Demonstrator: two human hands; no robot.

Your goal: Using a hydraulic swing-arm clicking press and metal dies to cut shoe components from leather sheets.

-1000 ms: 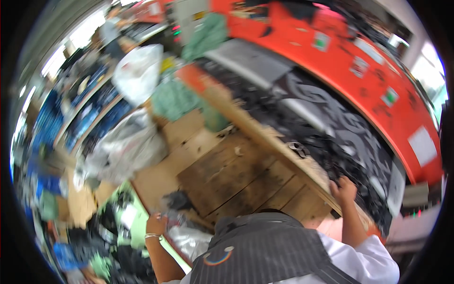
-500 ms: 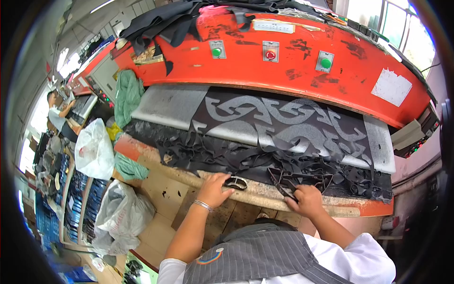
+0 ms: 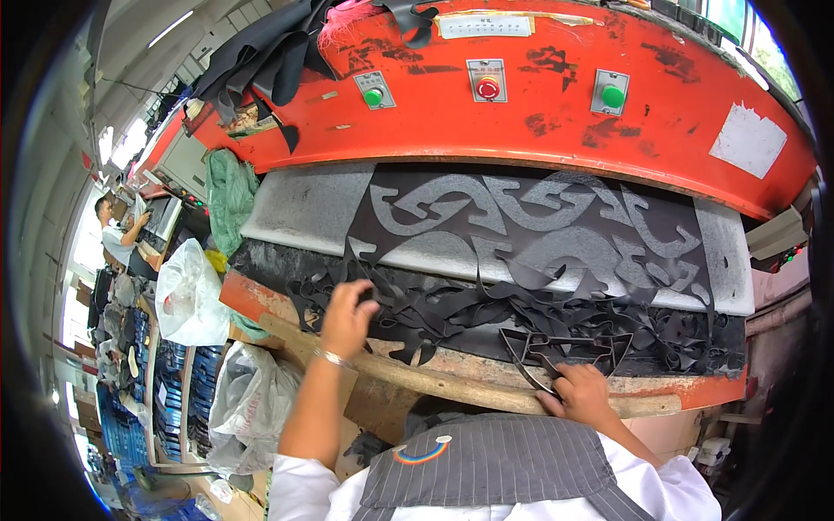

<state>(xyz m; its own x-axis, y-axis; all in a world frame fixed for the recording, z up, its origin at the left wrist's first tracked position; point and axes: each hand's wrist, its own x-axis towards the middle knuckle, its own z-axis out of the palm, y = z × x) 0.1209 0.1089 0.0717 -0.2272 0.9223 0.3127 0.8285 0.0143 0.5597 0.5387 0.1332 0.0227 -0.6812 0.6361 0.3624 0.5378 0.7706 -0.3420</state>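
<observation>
My right hand is closed on the near edge of a dark cutting die, a thin-walled angular frame resting near the front edge of the bed. My left hand is lifted over the left end of a heap of black scraps. Its fingers are slightly curled and the thumb stands apart, with nothing visible between them. Beyond the heap, a dark sheet with curved cut-out shapes lies on a pale grey cutting board.
An orange press beam with green and red buttons spans the far side. A worn wooden rail edges the front. White plastic bags and a shelf of blue pieces stand left. Another person works at the far left.
My left hand has moved up and left, away from a small dark ring-shaped piece by the rail. My right hand stays on the cutting die. The whole view has shifted slightly.
</observation>
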